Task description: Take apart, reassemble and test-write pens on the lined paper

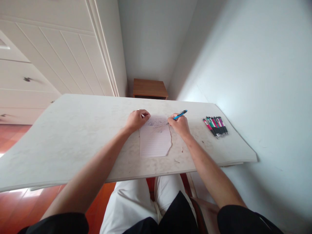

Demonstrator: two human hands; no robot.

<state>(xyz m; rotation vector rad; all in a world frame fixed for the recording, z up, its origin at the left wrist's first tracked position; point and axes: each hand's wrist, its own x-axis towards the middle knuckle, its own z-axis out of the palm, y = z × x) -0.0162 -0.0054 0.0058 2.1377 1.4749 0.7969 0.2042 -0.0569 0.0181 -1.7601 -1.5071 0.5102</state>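
Right hand (180, 125) was closed around a blue plastic pen (180, 114), its tip down at the upper right corner of the sheet, the barrel slanting up and away from me. I had the left hand (136, 119) curled into a loose fist, knuckles resting on the upper left corner of the lined white sheet of paper (154, 141), pinning it flat; it held nothing else that I could see. That sheet lay near the middle of the pale, scuffed white surface (73, 139), its right edge torn and ragged, with faint grey marks already across its top lines. Well off to the right lay a row of pens with pink, green and purple barrels (215, 126), side by side and touching, untouched by either hand. I judged the step in hand to be writing or sketching along the top of the page, with most of the ruled lines below unfilled. My reading was that the next stroke called for steady pressure from the left fist so the torn sheet would not slide under the pen tip.
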